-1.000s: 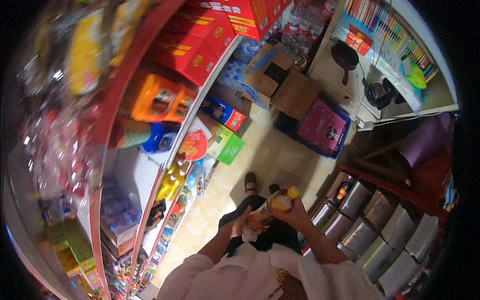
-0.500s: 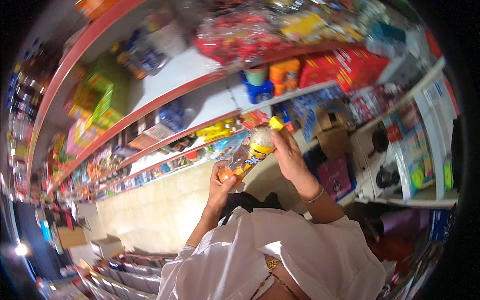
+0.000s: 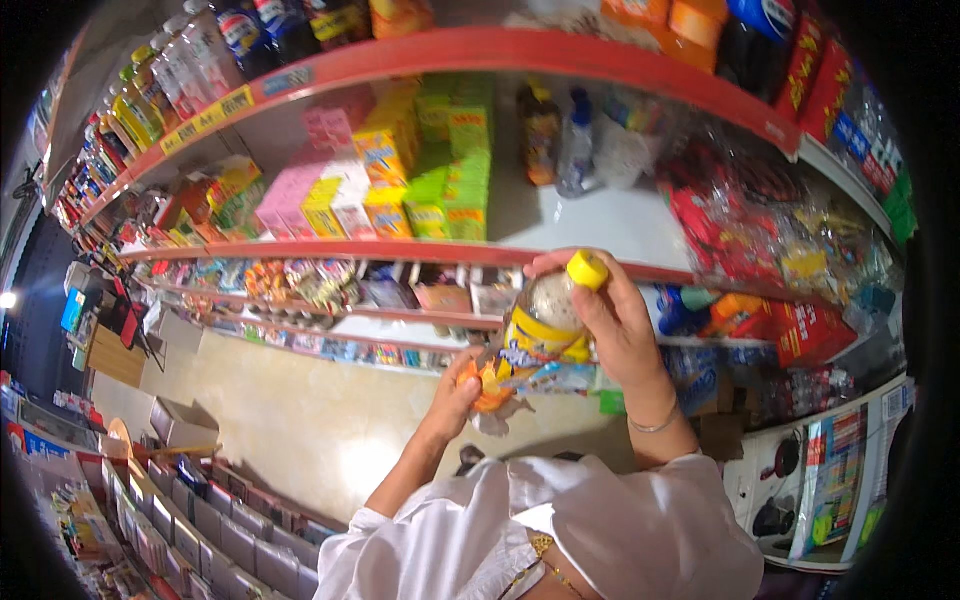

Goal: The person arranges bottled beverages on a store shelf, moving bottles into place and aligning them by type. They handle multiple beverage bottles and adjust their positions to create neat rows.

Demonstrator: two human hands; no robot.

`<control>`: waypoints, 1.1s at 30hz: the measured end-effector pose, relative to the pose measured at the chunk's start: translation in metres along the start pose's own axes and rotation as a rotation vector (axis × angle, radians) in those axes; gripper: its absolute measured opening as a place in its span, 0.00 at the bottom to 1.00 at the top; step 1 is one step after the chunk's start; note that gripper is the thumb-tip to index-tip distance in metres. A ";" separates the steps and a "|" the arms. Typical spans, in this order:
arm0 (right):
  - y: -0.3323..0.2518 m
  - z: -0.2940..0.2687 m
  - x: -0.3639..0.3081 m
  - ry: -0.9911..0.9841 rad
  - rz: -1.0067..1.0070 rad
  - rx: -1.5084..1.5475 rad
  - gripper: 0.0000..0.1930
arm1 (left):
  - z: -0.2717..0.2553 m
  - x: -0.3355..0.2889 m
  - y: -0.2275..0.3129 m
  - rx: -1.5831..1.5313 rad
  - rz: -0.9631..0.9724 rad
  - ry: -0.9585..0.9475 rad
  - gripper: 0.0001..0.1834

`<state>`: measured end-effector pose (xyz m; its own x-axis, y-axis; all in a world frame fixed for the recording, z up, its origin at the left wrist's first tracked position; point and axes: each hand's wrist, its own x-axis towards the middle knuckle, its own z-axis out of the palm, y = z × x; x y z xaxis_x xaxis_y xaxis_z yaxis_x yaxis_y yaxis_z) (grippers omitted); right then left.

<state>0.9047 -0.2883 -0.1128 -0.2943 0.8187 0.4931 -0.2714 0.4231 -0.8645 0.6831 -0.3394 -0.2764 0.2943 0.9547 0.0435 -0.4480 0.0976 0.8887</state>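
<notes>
The person's right grip (image 3: 622, 322) is closed around the upper part of a bottle (image 3: 545, 342), thumb just beside its yellow cap (image 3: 587, 269). The left grip (image 3: 452, 396) holds the orange lower end of the same bottle, so the bottle spans the space between both grips, tilted, with its cap toward the right one. A pale, crumpled-looking piece (image 3: 494, 416) hangs just beside the left grip's fingers; whether it is held or only clinging there cannot be told. A bracelet (image 3: 655, 424) circles the wrist below the right grip.

Beyond both grips runs a shelf (image 3: 600, 222) with a red edge. On it, a dark bottle with a yellow cap (image 3: 541, 138) stands next to a clear blue-capped bottle (image 3: 577, 148), and green boxes (image 3: 449, 170) are stacked to their left. Red packets in clear wrapping (image 3: 712, 205) lie to the right, past the right grip. Pale floor (image 3: 275, 410) shows left of the left grip.
</notes>
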 end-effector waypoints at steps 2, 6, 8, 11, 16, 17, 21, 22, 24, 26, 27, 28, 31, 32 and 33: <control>-0.004 0.028 0.026 -0.038 -0.014 0.057 0.16 | -0.018 0.009 0.036 -0.012 -0.001 -0.091 0.46; -0.040 0.058 0.084 0.021 -0.034 -0.038 0.20 | -0.046 0.042 0.072 0.139 0.162 -0.110 0.35; -0.062 0.050 0.120 0.052 -0.178 -0.099 0.21 | -0.054 0.053 0.102 0.173 0.147 -0.123 0.31; -0.114 0.031 0.177 0.159 -0.345 -0.242 0.21 | -0.083 0.059 0.148 0.456 0.331 0.115 0.20; -0.194 0.016 0.286 0.073 -0.675 -0.175 0.07 | -0.079 0.072 0.256 0.857 0.909 0.494 0.12; -0.202 0.007 0.309 -0.015 -0.618 -0.117 0.07 | -0.073 0.076 0.276 0.899 0.977 0.504 0.11; -0.180 -0.006 0.407 0.141 -0.506 -0.251 0.07 | -0.053 0.118 0.346 1.397 1.369 0.572 0.09; -0.164 -0.013 0.433 0.165 -0.505 -0.236 0.07 | -0.049 0.131 0.355 1.358 1.347 0.590 0.09; -0.143 0.001 0.452 0.095 -0.295 -0.144 0.09 | -0.058 0.151 0.368 1.440 1.386 0.635 0.07; -0.114 -0.014 0.487 0.092 -0.274 -0.160 0.14 | -0.066 0.181 0.368 1.438 1.411 0.651 0.06; -0.110 0.013 0.469 0.115 -0.312 -0.272 0.13 | -0.067 0.187 0.365 1.445 1.418 0.697 0.03; -0.108 0.016 0.468 0.127 -0.281 -0.270 0.16 | -0.062 0.194 0.362 1.489 1.447 0.708 0.03; -0.107 0.019 0.473 0.106 -0.239 -0.300 0.20 | -0.052 0.212 0.362 1.573 1.550 0.731 0.07; -0.104 0.022 0.475 0.090 -0.228 -0.311 0.20 | -0.053 0.213 0.362 1.590 1.540 0.759 0.08; -0.103 0.026 0.479 0.065 -0.231 -0.317 0.20 | -0.055 0.213 0.362 1.606 1.530 0.786 0.08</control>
<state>0.7683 0.0500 0.2148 -0.1969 0.7063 0.6800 -0.0246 0.6898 -0.7236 0.5376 -0.0850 0.0292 0.0839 0.0216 0.9962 0.9305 -0.3594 -0.0706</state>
